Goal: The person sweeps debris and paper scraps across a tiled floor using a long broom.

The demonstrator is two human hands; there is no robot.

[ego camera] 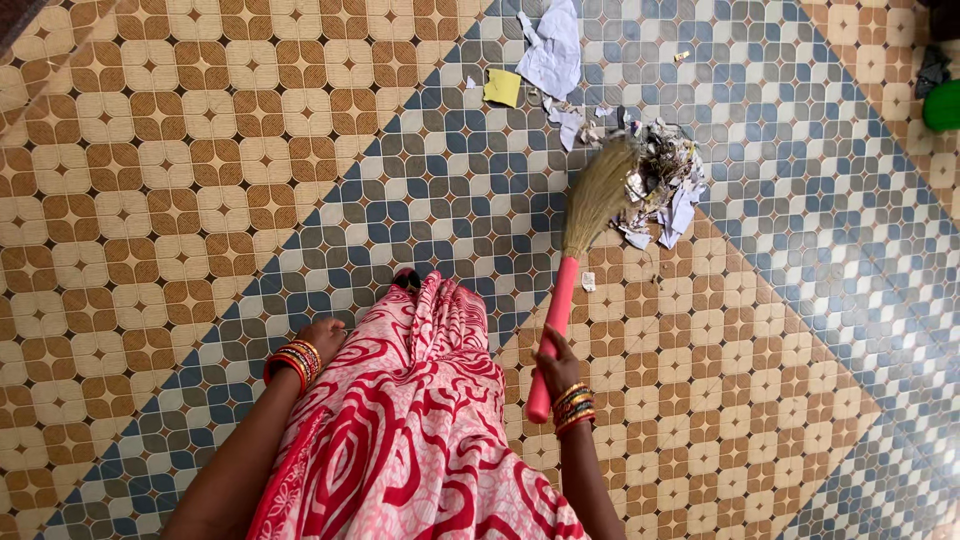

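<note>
Head view, looking down on a patterned tile floor [200,150]. The right hand [557,362] is wrapped closed around the pink handle of a grass broom [578,245], gripping near the lower end of the handle; the bristle fan points up and away from the person and touches the near edge of a heap of torn paper and dust [662,180]. The left hand [322,338] rests against the red-and-white patterned garment [420,420] at the thigh, fingers curled on the cloth and holding nothing else; whether it pinches the fabric cannot be told. Risks, as a judgement: the heap is loose and light, so a hard or fast stroke would likely scatter the scraps instead of gathering them, and the one-handed, low grip gives little control over the bristle tip. Surroundings: larger white paper pieces [555,55] and a yellow scrap [502,87] lie apart from the heap, farther up the floor, and a small white bit [588,282] lies just beside the handle, behind the bristles, where a forward stroke would miss it. A green object [943,105] sits at the right edge, well apart. The hanging garment hem lies near the broom's path.
</note>
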